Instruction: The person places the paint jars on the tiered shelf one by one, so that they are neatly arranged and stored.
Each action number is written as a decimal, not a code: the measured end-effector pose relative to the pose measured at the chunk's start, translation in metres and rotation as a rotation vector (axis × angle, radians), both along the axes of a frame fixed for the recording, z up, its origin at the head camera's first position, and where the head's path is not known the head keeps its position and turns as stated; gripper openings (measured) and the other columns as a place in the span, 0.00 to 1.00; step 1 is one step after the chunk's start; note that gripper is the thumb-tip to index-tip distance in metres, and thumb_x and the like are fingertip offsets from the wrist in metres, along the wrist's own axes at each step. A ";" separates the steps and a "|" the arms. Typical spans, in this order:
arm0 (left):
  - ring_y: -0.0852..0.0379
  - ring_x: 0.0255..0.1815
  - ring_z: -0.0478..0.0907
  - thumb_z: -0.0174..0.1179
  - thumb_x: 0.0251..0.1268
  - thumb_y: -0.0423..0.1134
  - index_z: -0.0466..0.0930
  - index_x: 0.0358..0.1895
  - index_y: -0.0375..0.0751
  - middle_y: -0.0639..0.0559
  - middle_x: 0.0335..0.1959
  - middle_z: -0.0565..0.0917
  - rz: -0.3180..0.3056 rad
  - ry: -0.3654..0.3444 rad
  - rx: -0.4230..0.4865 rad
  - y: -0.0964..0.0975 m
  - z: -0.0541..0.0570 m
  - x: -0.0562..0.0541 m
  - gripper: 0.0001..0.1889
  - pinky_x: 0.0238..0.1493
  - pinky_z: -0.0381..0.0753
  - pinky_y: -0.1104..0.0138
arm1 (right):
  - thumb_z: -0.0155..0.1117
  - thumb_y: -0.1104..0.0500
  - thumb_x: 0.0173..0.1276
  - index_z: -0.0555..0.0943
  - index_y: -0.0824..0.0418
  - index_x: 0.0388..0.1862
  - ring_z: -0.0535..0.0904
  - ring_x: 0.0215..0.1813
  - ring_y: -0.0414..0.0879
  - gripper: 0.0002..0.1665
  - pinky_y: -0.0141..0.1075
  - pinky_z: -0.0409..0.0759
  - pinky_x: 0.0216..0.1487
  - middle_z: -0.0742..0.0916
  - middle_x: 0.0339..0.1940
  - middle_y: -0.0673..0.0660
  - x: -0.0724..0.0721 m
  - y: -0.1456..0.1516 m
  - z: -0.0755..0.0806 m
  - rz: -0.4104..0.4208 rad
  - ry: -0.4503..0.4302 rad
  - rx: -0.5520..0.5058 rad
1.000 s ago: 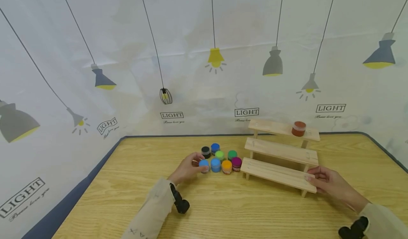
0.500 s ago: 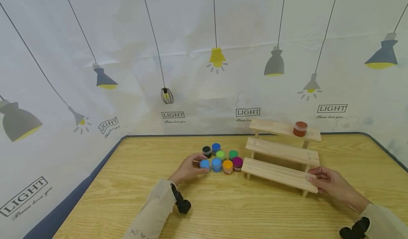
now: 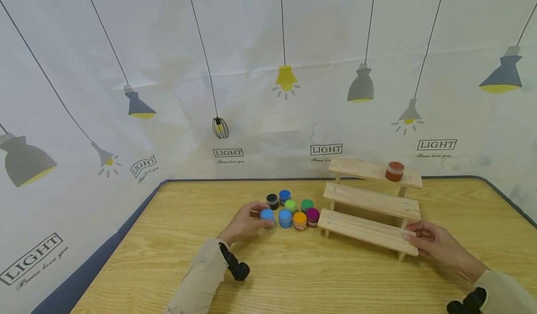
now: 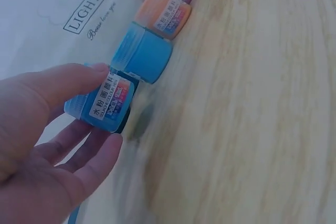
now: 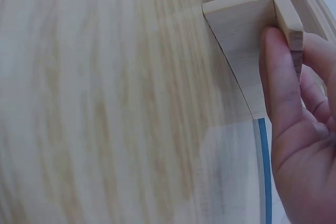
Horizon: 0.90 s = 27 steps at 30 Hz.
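Observation:
My left hand [image 3: 246,223] grips a light blue gouache paint jar [image 4: 109,100] between thumb and fingers, at the left end of a cluster of jars. Close beside it stands a second blue jar [image 3: 285,219], then an orange jar [image 3: 299,221] and a purple jar [image 3: 312,217]. On the right, my right hand [image 3: 440,246] pinches the end of the lowest board of a three-step wooden stand [image 3: 365,230]. The right wrist view shows the thumb and fingers [image 5: 282,77] on opposite faces of that board. A red-brown jar [image 3: 395,171] sits on the top step.
Behind the front jars are a black jar [image 3: 272,201], a dark blue jar [image 3: 285,197], a light green jar [image 3: 290,206] and a dark green jar [image 3: 307,205]. A lamp-printed cloth [image 3: 260,99] rises behind the wooden table [image 3: 319,276].
The left hand has shifted slightly left with its jar, widening the gap to the second blue jar. The right hand keeps its hold on the stand.

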<state>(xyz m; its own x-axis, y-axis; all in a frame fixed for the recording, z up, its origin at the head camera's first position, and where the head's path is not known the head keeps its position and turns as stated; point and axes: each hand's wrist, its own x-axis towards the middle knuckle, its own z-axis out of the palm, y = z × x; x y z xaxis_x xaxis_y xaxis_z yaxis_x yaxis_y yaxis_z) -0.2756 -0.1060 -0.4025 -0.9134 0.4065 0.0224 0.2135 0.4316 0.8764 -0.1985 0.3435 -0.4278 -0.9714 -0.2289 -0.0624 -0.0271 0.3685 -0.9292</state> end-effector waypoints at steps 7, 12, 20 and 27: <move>0.43 0.49 0.70 0.62 0.54 0.34 0.73 0.50 0.33 0.42 0.47 0.74 -0.044 0.032 0.008 0.000 0.005 0.003 0.19 0.46 0.72 0.55 | 0.47 0.59 0.70 0.68 0.72 0.47 0.65 0.18 0.39 0.16 0.37 0.70 0.20 0.76 0.28 0.52 0.000 0.002 -0.004 0.015 0.034 -0.007; 0.48 0.48 0.71 0.63 0.53 0.40 0.74 0.50 0.40 0.48 0.47 0.75 -0.092 0.075 -0.035 0.007 -0.004 -0.001 0.20 0.46 0.72 0.58 | 0.47 0.59 0.70 0.66 0.75 0.48 0.65 0.18 0.39 0.19 0.37 0.69 0.20 0.76 0.27 0.52 0.000 0.002 -0.003 0.007 0.027 0.008; 0.56 0.44 0.73 0.64 0.51 0.43 0.74 0.49 0.42 0.53 0.42 0.76 -0.136 0.128 -0.050 0.025 0.007 0.002 0.21 0.40 0.76 0.67 | 0.47 0.58 0.69 0.67 0.75 0.49 0.65 0.19 0.38 0.19 0.36 0.71 0.21 0.76 0.28 0.52 -0.001 0.001 -0.003 0.002 0.016 0.018; 0.56 0.45 0.73 0.63 0.53 0.41 0.74 0.51 0.44 0.52 0.44 0.75 -0.137 0.126 -0.036 0.049 0.027 0.006 0.20 0.42 0.75 0.66 | 0.47 0.58 0.70 0.67 0.74 0.49 0.65 0.19 0.38 0.19 0.37 0.70 0.21 0.76 0.27 0.51 -0.001 0.001 -0.003 0.004 0.018 0.013</move>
